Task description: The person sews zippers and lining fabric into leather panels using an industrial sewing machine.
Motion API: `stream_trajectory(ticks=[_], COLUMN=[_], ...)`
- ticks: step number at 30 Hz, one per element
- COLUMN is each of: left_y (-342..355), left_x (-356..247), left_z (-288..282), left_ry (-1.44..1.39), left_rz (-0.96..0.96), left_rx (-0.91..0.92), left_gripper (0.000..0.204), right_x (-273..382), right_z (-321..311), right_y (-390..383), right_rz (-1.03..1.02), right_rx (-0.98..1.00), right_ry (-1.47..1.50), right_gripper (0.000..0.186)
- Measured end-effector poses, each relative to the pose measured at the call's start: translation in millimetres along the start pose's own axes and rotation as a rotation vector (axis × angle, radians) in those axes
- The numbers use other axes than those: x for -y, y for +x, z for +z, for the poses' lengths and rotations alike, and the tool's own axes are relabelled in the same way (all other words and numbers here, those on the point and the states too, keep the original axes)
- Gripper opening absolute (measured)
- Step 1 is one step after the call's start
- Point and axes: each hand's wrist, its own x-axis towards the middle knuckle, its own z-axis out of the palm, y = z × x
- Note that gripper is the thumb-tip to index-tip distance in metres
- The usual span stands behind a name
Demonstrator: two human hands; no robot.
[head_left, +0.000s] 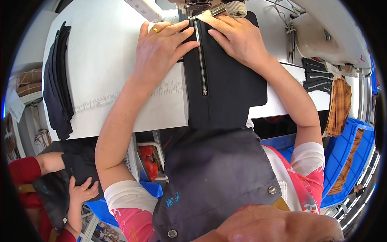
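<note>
A black fabric panel (229, 90) lies under the sewing machine's needle area (198, 8) and hangs over the table's front edge. Down its left part runs a metal zipper (201, 56), with a pull at the near end. My left hand (161, 46) rests left of the zipper, fingers stretched toward the presser foot and thumb touching the zipper's edge. On the panel's right side my right hand (240, 40) lies with extended fingers, their tips close to the zipper's far end. Neither hand is gripping anything. The needle itself cannot be made out.
Folded black pieces (58, 84) lie at the table's left. Several zippers on black cloth (316, 74) and brown plaid fabric (338, 105) are at the right, above a blue crate (346, 157). A co-worker's hand (83, 189) handles dark cloth at lower left.
</note>
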Motion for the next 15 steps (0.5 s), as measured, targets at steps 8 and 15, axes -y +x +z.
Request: stream_trajectory(ticks=[8, 15], left_y=[-53.5, -99.5], left_x=[-9.1, -70.4], left_z=[-33.9, -48.3], left_ry=[-0.55, -0.131], left_rz=[-0.218, 0.177], left_rx=[0.148, 0.175], left_gripper=[0.053, 0.058], right_x=[26.9, 54.7], right_z=[-77.7, -75.9], right_y=[-70.8, -97.9], right_rz=[-0.233, -0.101], right_rx=[0.353, 0.237], right_ry=[0.451, 0.439], right_gripper=[0.071, 0.037])
